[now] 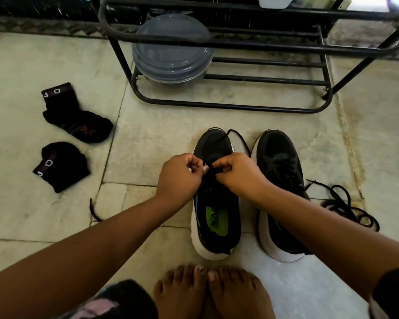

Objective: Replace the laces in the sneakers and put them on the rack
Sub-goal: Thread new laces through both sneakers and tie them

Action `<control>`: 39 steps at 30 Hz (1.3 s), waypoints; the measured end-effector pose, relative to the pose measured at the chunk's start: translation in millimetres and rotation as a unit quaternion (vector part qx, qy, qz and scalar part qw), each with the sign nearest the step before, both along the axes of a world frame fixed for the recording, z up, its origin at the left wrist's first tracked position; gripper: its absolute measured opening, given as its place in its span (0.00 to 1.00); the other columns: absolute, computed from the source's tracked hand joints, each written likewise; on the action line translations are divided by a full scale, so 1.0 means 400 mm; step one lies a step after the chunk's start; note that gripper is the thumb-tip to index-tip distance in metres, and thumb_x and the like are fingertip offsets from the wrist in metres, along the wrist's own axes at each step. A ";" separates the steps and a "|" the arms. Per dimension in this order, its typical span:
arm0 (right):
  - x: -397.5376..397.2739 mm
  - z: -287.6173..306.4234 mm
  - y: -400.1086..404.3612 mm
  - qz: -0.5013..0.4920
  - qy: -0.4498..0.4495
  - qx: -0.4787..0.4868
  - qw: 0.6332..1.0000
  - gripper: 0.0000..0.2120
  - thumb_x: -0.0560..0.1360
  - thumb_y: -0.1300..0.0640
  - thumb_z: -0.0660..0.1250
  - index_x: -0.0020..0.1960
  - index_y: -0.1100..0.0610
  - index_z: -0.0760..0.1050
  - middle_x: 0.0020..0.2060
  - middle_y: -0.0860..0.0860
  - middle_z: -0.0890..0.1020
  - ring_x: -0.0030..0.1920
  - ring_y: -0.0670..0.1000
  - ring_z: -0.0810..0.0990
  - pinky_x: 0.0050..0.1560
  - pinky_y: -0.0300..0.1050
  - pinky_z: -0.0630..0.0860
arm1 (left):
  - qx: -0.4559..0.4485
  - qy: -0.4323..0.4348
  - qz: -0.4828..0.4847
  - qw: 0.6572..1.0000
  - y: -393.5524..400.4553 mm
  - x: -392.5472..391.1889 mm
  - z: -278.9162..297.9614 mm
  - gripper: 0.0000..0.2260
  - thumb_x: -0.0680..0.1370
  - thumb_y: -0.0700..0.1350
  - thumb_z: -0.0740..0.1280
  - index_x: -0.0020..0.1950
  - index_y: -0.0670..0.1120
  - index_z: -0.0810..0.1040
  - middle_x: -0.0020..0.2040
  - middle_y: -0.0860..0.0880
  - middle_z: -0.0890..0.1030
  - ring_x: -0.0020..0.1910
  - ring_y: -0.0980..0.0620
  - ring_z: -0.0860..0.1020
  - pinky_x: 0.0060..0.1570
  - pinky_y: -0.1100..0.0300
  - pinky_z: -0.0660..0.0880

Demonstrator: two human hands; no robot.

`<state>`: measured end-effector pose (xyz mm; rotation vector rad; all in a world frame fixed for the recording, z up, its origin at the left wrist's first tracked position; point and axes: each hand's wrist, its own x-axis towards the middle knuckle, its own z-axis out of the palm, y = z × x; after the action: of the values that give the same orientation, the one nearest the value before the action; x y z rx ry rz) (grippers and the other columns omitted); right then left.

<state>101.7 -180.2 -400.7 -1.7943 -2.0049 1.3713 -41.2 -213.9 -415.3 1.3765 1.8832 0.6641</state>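
Two black sneakers with white soles stand side by side on the floor, toes pointing away from me. Over the left sneaker (214, 217) my left hand (180, 176) and my right hand (237, 173) each pinch its black lace (238, 135) at the eyelets. One end of that lace loops out past the toe. The right sneaker (279, 171) stands laced and untouched. A loose black lace (346, 206) lies coiled on the floor to its right. The black metal shoe rack (240, 107) stands just beyond the sneakers.
A stack of grey plastic containers (171, 49) sits on the rack's lower left. Two black socks (76, 123) (60, 166) lie on the floor at the left. A short dark lace piece (93, 210) lies near my left forearm. My bare feet (214, 293) are just behind the sneakers.
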 end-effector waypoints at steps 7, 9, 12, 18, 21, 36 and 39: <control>-0.019 -0.030 -0.006 -0.114 0.053 -0.047 0.991 0.07 0.75 0.63 0.67 0.51 0.58 0.82 0.43 0.51 0.82 0.47 0.49 0.81 0.53 0.44 0.78 | -0.022 -0.048 0.018 0.998 -0.008 -0.008 -0.008 0.04 0.73 0.44 0.72 0.41 0.46 0.80 0.32 0.54 0.77 0.30 0.59 0.72 0.32 0.67 0.68; -0.021 -0.030 -0.006 -0.110 0.048 -0.046 0.992 0.08 0.75 0.63 0.67 0.52 0.58 0.82 0.43 0.49 0.81 0.46 0.48 0.79 0.52 0.42 0.77 | -0.016 -0.048 0.020 0.999 -0.008 -0.007 -0.009 0.04 0.73 0.44 0.72 0.40 0.47 0.79 0.33 0.54 0.77 0.29 0.59 0.72 0.32 0.67 0.68; -0.019 -0.027 -0.007 -0.122 0.071 -0.060 0.988 0.07 0.75 0.63 0.67 0.51 0.58 0.82 0.44 0.51 0.82 0.48 0.50 0.81 0.52 0.42 0.78 | -0.004 -0.019 0.006 1.000 -0.002 -0.009 -0.001 0.04 0.74 0.44 0.71 0.40 0.47 0.79 0.34 0.55 0.77 0.27 0.60 0.71 0.28 0.73 0.66; -0.015 -0.026 -0.009 -0.145 0.108 -0.086 0.980 0.06 0.75 0.64 0.68 0.50 0.59 0.81 0.46 0.54 0.83 0.50 0.52 0.82 0.54 0.45 0.79 | 0.025 0.126 -0.106 0.986 0.013 -0.030 0.016 0.04 0.75 0.47 0.67 0.46 0.48 0.80 0.43 0.52 0.79 0.36 0.59 0.72 0.37 0.64 0.68; -0.014 -0.023 -0.010 -0.142 0.106 -0.083 0.981 0.06 0.75 0.64 0.68 0.50 0.58 0.82 0.46 0.55 0.83 0.49 0.52 0.82 0.51 0.43 0.79 | 0.051 0.234 -0.191 0.952 0.024 -0.035 0.027 0.09 0.77 0.48 0.64 0.54 0.48 0.79 0.50 0.51 0.78 0.50 0.52 0.73 0.47 0.59 0.69; -0.019 -0.025 -0.014 -0.127 0.083 -0.060 0.987 0.08 0.76 0.63 0.67 0.54 0.57 0.81 0.46 0.50 0.81 0.49 0.50 0.80 0.51 0.43 0.78 | 0.007 0.196 -0.203 0.959 0.051 -0.017 0.052 0.06 0.76 0.47 0.67 0.52 0.50 0.81 0.47 0.52 0.81 0.44 0.55 0.76 0.43 0.63 0.70; -0.020 -0.024 -0.013 -0.113 0.081 -0.054 0.989 0.06 0.75 0.62 0.67 0.51 0.56 0.81 0.43 0.50 0.81 0.48 0.50 0.80 0.52 0.44 0.78 | -0.040 0.064 -0.132 0.988 0.049 -0.025 0.049 0.04 0.73 0.43 0.72 0.47 0.47 0.83 0.38 0.54 0.80 0.33 0.62 0.74 0.35 0.74 0.69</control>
<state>93.7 -185.5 -410.3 -1.8219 -1.6210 1.5239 -51.0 -194.4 -395.7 1.6124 1.7595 0.3719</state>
